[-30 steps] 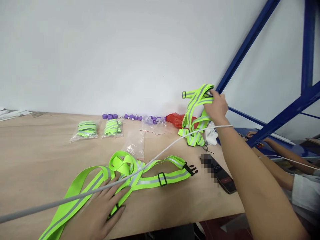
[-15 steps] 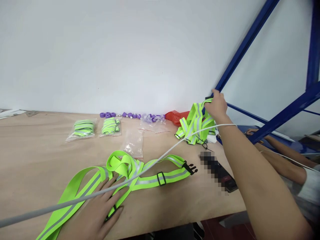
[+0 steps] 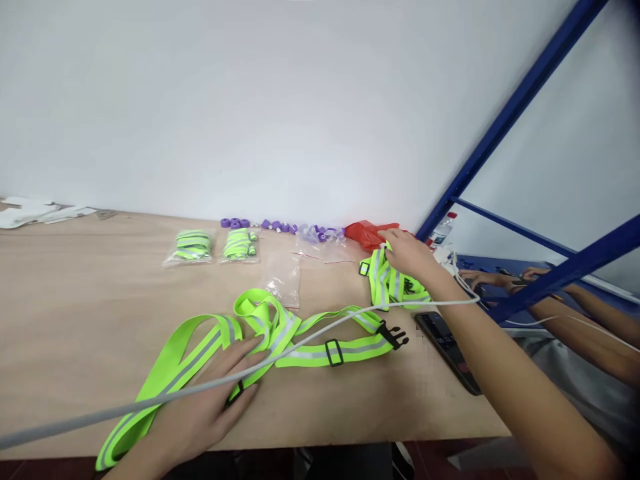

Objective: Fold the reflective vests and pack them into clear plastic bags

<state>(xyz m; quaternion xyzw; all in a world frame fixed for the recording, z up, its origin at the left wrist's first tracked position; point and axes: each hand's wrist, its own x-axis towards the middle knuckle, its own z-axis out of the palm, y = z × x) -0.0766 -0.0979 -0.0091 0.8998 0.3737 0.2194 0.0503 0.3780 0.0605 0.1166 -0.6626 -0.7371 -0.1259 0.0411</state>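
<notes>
A neon-yellow reflective belt with grey stripes, black sliders and a black buckle prong lies loosely looped on the wooden table. My left hand rests on it, fingers stretched out and flat, gripping nothing. Farther right, a second bunched reflective belt sits on the table by the red plastic bag. My right hand is over its top with the fingers bent round the strap; the fingertips are partly hidden. A white cable crosses in front of both hands and the first belt.
Two clear bags with folded belts lie at the back left, beside an unfilled clear bag. Purple rolls and the red bag line the wall. A phone and blue frame are right; another person's arms lie beyond.
My right hand has lowered the bunched belt from its raised position onto the table, moving left and down. My left hand stays flat on the first belt. The view has shifted slightly.
</notes>
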